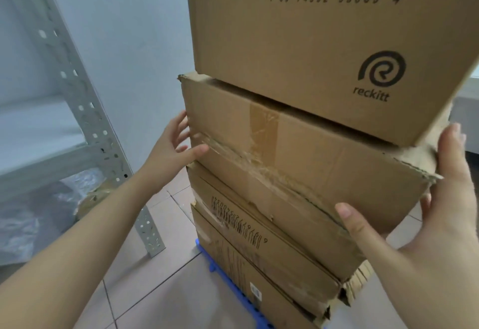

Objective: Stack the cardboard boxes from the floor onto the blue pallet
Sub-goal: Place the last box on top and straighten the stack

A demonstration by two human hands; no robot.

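A tall stack of cardboard boxes stands on the blue pallet [219,270], of which only an edge shows at the bottom. The top box [298,51] carries a barcode and a "reckitt" logo. Under it sits a taped box [298,155], skewed against the boxes below. My left hand [172,147] presses flat on that taped box's left end, thumb on the front face. My right hand [425,214] clasps its right corner, thumb on the front, fingers round the side. Two flatter, torn boxes [259,245] lie beneath.
A grey perforated metal shelf rack [85,110] stands to the left, its leg on the tiled floor [155,284]. Crumpled plastic wrap [39,212] lies under the rack. A pale wall is behind the stack.
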